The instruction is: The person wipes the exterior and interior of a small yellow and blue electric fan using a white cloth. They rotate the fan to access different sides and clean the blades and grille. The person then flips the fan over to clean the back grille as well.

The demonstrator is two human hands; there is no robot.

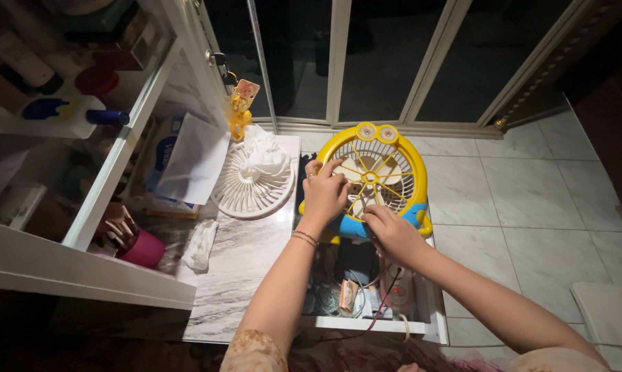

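- Yellow fan (pixel 373 172) lies face-up over an open drawer (pixel 366 322) beside the marble table's (pixel 238 275) right edge, its two-eyed top toward the glass doors.
- Left hand (pixel 323 193) rests palm-down on the wire guard, grip narrow, fingers curled onto wires.
- Right hand (pixel 392 233) pinches the guard's lower rim; its fingertips are hidden.
- White detached grille (pixel 252 182) lies on the table's far end.
- Drawer contents are dim, hard to identify.

A: What is the left hand (pixel 322 191) covering?
B: Part of the yellow fan (pixel 373 176)'s grille; its blue base is hiding behind the right hand (pixel 391 233).
A: And the open drawer (pixel 366 322)?
B: Its contents are blurring together in the dark.
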